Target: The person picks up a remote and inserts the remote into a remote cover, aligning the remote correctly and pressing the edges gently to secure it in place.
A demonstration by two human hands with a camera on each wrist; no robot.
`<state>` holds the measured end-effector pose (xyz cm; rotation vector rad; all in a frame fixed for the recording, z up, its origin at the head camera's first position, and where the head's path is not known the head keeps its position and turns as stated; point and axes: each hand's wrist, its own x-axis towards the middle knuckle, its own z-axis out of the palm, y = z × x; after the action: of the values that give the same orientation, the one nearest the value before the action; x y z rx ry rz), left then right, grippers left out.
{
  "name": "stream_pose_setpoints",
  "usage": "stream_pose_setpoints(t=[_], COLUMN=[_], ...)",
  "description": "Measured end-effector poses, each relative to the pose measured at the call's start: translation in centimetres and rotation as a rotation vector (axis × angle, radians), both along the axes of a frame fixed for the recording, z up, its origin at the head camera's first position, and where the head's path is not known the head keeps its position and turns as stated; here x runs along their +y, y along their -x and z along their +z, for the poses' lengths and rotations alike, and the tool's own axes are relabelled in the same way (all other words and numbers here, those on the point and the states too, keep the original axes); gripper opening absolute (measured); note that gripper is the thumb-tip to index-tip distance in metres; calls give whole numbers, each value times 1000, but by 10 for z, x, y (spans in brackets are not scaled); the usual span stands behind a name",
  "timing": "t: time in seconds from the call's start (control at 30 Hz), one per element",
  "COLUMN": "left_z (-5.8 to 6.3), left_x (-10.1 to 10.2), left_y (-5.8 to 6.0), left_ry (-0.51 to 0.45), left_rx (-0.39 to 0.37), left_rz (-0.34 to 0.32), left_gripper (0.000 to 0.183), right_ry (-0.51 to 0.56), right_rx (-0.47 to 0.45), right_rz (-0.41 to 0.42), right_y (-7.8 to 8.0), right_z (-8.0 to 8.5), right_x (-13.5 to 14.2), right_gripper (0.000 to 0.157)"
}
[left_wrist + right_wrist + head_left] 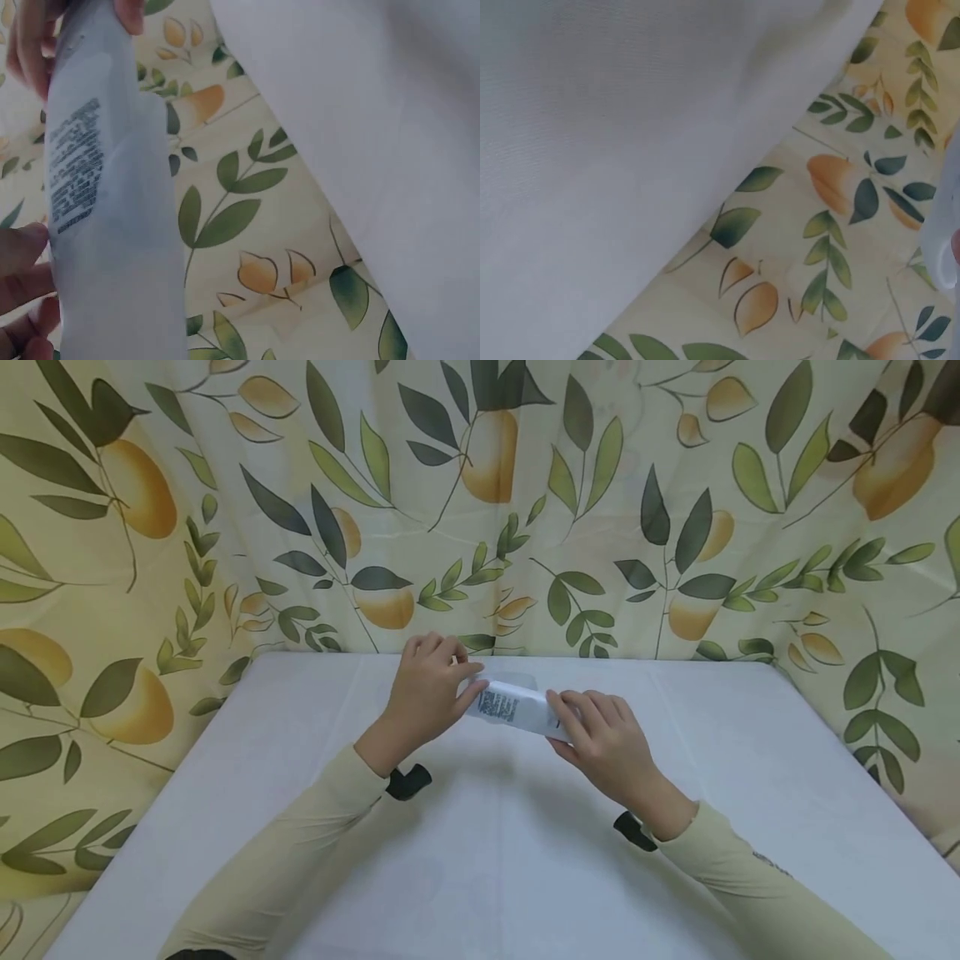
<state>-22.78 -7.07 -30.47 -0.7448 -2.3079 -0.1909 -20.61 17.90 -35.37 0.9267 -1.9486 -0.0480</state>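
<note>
A white packet with a block of dark print, possibly a tube or pouch, is held above the table between both hands. A translucent film or flap stands along one side of it. My left hand pinches its left end between thumb and index finger. The right hand grips the other end, thumb below and fingers on top. In the left wrist view the packet runs upright, with fingers at its lower left edge. Only a pale edge of the packet and a fingertip show in the right wrist view.
Beneath the hands lies a white-covered table. A curtain printed with leaves and fruit hangs behind its far edge and along the sides. Dark wrist straps show at both cuffs.
</note>
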Motion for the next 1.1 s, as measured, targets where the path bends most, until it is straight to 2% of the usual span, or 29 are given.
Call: stream_pose_setpoints(t=[0.17, 0.4, 0.53, 0.6, 0.77, 0.87, 0.93, 1.1], left_z=[-5, -16, -19, -19, -17, -17, -17, -15], left_x=[2, 6, 9, 10, 10, 7, 5, 2], left_y=[4, 9, 10, 10, 8, 6, 5, 5], left_ry=[-23, -52, -63, -68, -78, -120, -161, -231], left_rx=[-33, 1, 15, 32, 94, 101, 94, 88], left_rz=[-86, -258, -302, -305, -260, -226, -213, -186], left_gripper=[15, 8, 8, 8, 9, 9, 9, 10], right_ry=[-16, -52, -64, -53, -21, 1, 6, -29], right_rx=[15, 23, 37, 35, 23, 38, 50, 33], right_rz=[32, 95, 108, 110, 88, 58, 54, 111], right_y=[-3, -3, -2, -2, 1, 2, 3, 3], right_z=[1, 1, 1, 2, 4, 7, 9, 12], right_x=[-1, 0, -2, -1, 3, 7, 10, 15], right_gripper=[67, 68, 67, 64, 41, 47, 46, 39])
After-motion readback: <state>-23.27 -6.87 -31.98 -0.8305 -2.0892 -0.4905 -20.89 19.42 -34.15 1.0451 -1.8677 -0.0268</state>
